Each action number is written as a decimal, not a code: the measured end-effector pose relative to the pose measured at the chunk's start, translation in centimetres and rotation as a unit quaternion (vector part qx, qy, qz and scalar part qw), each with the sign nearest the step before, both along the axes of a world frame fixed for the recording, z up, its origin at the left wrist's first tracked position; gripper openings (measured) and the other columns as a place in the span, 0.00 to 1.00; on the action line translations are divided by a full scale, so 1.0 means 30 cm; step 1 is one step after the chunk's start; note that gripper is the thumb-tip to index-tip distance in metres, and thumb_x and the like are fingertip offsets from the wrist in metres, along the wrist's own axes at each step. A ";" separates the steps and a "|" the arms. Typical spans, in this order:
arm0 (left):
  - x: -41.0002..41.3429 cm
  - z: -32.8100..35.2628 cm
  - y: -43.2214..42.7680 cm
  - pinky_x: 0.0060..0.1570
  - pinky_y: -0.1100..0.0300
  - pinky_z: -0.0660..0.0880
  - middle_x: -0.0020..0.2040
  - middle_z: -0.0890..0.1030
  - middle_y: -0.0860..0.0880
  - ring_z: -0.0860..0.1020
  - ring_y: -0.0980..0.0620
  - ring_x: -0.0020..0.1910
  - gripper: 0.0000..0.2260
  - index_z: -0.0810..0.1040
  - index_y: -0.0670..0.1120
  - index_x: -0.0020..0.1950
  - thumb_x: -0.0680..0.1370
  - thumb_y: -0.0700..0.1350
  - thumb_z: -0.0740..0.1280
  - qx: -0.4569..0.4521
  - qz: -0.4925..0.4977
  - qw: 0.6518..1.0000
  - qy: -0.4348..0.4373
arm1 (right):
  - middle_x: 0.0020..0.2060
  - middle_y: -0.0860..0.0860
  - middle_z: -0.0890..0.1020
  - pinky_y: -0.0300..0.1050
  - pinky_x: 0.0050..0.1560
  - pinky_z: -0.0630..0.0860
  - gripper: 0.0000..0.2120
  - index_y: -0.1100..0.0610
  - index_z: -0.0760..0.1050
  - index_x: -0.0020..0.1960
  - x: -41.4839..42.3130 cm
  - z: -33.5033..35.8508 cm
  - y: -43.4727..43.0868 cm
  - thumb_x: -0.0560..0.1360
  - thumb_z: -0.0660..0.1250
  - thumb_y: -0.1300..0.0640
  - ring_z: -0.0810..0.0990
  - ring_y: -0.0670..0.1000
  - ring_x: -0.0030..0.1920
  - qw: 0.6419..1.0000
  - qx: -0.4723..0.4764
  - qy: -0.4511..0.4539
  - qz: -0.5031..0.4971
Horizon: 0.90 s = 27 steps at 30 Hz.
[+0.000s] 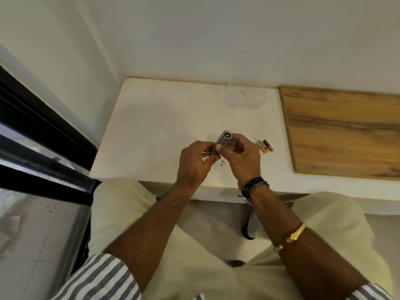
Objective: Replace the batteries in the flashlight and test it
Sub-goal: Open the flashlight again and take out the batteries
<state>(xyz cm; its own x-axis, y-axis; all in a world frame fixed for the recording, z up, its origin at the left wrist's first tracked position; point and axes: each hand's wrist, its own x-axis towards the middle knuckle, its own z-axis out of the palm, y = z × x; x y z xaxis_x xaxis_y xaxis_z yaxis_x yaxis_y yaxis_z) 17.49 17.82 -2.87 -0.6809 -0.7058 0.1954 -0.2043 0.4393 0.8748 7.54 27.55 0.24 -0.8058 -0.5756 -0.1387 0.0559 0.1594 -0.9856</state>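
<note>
Batteries (265, 146) beside flashlight (225, 138), clear container (245, 93) behind

Both forearms were bare and stretched forward, close to each other in front of the body, so that the two hands nearly touched. The right hand (242, 158) was curled around the flashlight (225, 137) and held it tilted, with the back of the hand toward the camera. The left hand (194, 161) pinched the lower end of the same flashlight with bent fingers.
</note>
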 end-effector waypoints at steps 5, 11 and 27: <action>-0.064 0.026 -0.112 0.51 0.67 0.79 0.53 0.86 0.49 0.83 0.56 0.49 0.15 0.82 0.46 0.60 0.74 0.45 0.75 -0.001 0.016 1.000 0.014 | 0.49 0.51 0.88 0.56 0.58 0.82 0.17 0.57 0.83 0.59 -0.072 0.030 -0.121 0.71 0.78 0.62 0.87 0.51 0.51 0.999 -0.001 0.045 -0.004; -0.174 0.089 -0.297 0.49 0.71 0.77 0.50 0.86 0.53 0.83 0.61 0.48 0.13 0.84 0.46 0.58 0.74 0.41 0.75 0.002 0.028 0.999 0.037 | 0.49 0.49 0.88 0.52 0.58 0.83 0.18 0.56 0.84 0.60 -0.189 0.089 -0.314 0.70 0.79 0.60 0.87 0.47 0.51 0.996 -0.003 0.094 0.006; -0.455 0.004 -0.668 0.50 0.57 0.82 0.46 0.86 0.52 0.84 0.55 0.45 0.15 0.85 0.46 0.56 0.79 0.35 0.61 0.042 0.068 0.997 -0.002 | 0.49 0.50 0.88 0.43 0.58 0.81 0.17 0.56 0.84 0.59 -0.458 0.007 -0.713 0.71 0.78 0.60 0.86 0.46 0.49 0.975 0.064 0.212 0.022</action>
<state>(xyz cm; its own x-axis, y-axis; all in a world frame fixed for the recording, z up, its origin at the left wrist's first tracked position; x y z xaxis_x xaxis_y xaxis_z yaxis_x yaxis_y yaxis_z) 3.85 -2.21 -2.73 -0.5778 -0.8060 0.1289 -0.2615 0.3323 0.9062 -6.21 6.15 0.44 -0.7815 -0.6105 0.1288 -0.3620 0.2756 -0.8905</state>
